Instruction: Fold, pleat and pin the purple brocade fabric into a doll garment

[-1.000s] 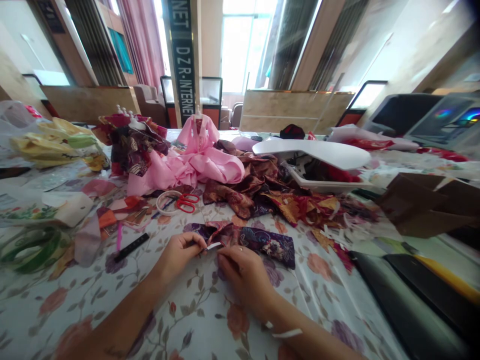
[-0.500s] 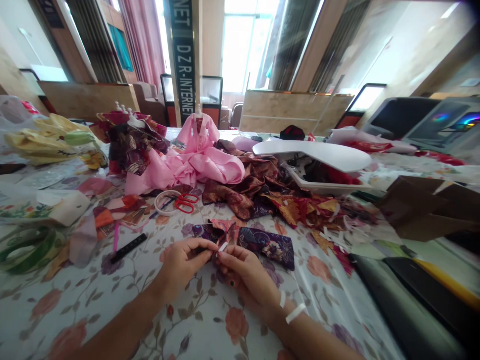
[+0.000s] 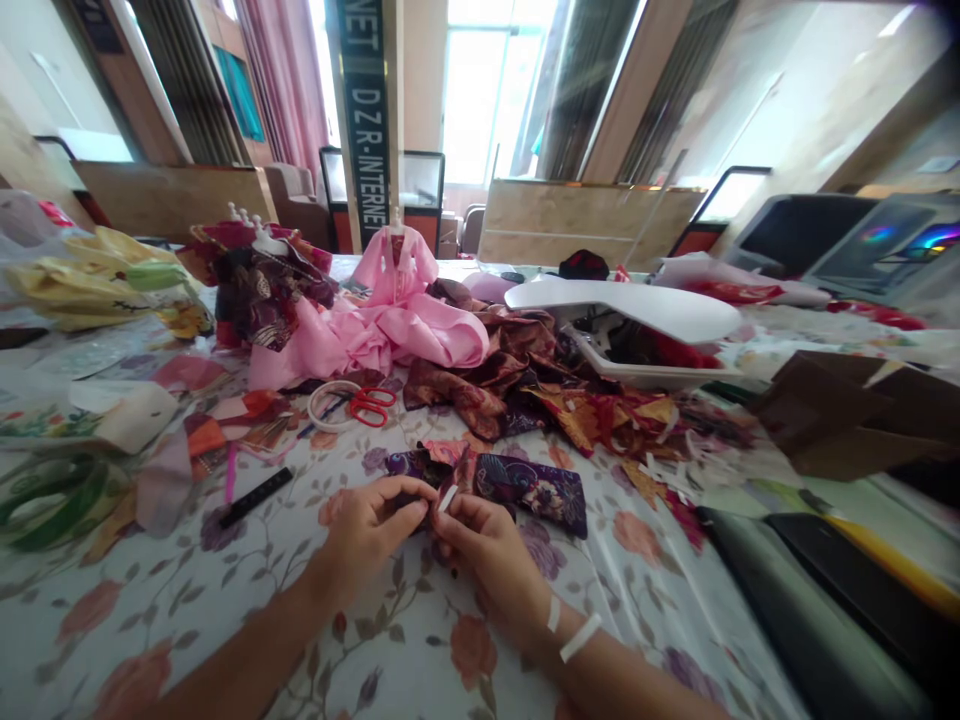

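A dark purple patterned fabric piece [image 3: 532,490] with flowers and a reddish end lies on the table in front of me. My left hand [image 3: 375,525] is closed in a pinch at its near edge, thumb against forefinger. Close beside it, my right hand [image 3: 484,545] pinches a fold of the same fabric. A small white strip [image 3: 448,498] shows at the right fingertips; it looks like tape. Two more white strips [image 3: 581,638] are stuck on my right wrist and forearm. The exact grip points are partly hidden by the fingers.
Red-handled scissors [image 3: 373,405] and a white tape roll [image 3: 322,408] lie beyond my hands. A black strip [image 3: 257,497] and green tape rolls [image 3: 56,500] are at left. Pink fabric [image 3: 420,330], fabric scraps [image 3: 600,420] and a cardboard box [image 3: 847,415] stand farther back.
My right hand has turned slightly, and the fold of fabric at its fingertips now stands more upright. The white strip there has tilted. The left hand stays nearly in place.
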Action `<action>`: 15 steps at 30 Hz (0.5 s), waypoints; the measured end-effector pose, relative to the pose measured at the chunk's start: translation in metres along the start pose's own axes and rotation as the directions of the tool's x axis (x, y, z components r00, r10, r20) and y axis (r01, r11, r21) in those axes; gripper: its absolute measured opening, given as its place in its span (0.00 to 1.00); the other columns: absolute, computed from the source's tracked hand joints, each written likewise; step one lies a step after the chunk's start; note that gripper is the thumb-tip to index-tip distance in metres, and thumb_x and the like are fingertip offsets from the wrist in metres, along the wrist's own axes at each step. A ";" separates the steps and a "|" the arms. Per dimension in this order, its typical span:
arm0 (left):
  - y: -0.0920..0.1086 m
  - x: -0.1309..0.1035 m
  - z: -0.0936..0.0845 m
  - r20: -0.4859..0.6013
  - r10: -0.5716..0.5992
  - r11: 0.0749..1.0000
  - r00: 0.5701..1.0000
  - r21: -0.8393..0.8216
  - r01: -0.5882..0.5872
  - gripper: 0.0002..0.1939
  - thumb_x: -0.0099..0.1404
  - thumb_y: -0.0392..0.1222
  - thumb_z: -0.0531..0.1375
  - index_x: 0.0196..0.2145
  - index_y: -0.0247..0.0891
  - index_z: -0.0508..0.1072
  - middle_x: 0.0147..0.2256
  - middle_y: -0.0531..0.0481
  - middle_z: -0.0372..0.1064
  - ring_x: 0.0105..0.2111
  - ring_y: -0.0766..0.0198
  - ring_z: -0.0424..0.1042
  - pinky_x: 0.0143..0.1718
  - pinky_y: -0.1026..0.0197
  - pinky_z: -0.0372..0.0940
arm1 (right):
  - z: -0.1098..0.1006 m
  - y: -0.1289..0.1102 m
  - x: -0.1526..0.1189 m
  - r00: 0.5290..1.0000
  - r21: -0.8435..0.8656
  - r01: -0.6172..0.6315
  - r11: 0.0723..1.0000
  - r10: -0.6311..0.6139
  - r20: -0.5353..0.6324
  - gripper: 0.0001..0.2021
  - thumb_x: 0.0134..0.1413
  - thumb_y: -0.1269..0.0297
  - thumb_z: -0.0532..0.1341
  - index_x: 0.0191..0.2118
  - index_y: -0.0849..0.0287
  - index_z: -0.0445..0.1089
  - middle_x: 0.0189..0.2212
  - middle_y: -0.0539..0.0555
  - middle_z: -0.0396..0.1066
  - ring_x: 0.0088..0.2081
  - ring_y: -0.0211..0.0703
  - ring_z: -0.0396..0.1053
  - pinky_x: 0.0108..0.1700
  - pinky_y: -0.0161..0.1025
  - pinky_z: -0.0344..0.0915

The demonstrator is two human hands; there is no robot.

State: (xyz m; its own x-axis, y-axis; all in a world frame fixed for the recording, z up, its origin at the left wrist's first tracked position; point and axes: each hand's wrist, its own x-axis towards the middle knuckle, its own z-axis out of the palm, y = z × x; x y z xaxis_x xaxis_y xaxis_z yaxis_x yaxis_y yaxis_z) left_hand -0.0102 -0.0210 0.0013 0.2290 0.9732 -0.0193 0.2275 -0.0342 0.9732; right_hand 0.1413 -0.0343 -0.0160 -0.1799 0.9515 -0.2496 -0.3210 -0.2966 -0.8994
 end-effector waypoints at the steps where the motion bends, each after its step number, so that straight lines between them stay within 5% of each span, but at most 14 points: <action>1: 0.000 0.000 0.000 0.001 0.000 1.000 1.000 0.004 0.000 0.12 0.58 0.45 0.59 0.38 0.38 0.76 0.35 0.50 0.76 0.33 0.61 0.73 0.36 0.64 0.66 | 0.001 0.000 0.000 1.000 -0.027 0.000 1.000 -0.001 -0.014 0.15 0.39 0.57 0.70 0.23 0.63 0.68 0.15 0.46 0.63 0.18 0.29 0.56 0.21 0.29 0.51; 8: -0.007 0.005 -0.007 -0.099 -0.071 0.995 0.992 0.064 0.078 0.15 0.54 0.46 0.63 0.39 0.39 0.77 0.37 0.48 0.76 0.38 0.56 0.73 0.39 0.60 0.66 | 0.003 -0.002 -0.006 0.997 -0.183 -0.064 0.981 0.068 0.019 0.13 0.42 0.57 0.66 0.26 0.64 0.72 0.17 0.49 0.70 0.15 0.32 0.60 0.16 0.30 0.53; 12: -0.007 0.006 -0.010 -0.147 -0.125 0.991 0.981 0.034 0.131 0.17 0.53 0.47 0.64 0.39 0.38 0.77 0.34 0.48 0.76 0.36 0.56 0.74 0.39 0.59 0.67 | 0.006 -0.007 -0.012 0.981 0.001 -0.178 0.984 0.177 0.083 0.17 0.46 0.53 0.64 0.36 0.62 0.69 0.25 0.54 0.74 0.16 0.33 0.64 0.13 0.28 0.51; 15: -0.009 0.006 -0.009 -0.129 -0.104 0.993 0.986 0.035 0.110 0.16 0.52 0.48 0.65 0.37 0.39 0.77 0.33 0.49 0.76 0.34 0.57 0.74 0.36 0.60 0.67 | 0.007 -0.011 -0.013 0.969 0.160 -0.239 0.958 0.225 0.103 0.15 0.48 0.55 0.63 0.36 0.60 0.65 0.20 0.50 0.71 0.13 0.29 0.57 0.13 0.25 0.45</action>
State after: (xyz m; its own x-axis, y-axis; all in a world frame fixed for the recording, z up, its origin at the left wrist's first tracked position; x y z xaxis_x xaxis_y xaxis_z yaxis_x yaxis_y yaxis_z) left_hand -0.0195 -0.0130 -0.0050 0.0802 0.9926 -0.0912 0.2839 0.0650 0.9566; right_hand 0.1403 -0.0444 -0.0005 -0.3423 0.8468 -0.4072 -0.4133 -0.5249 -0.7441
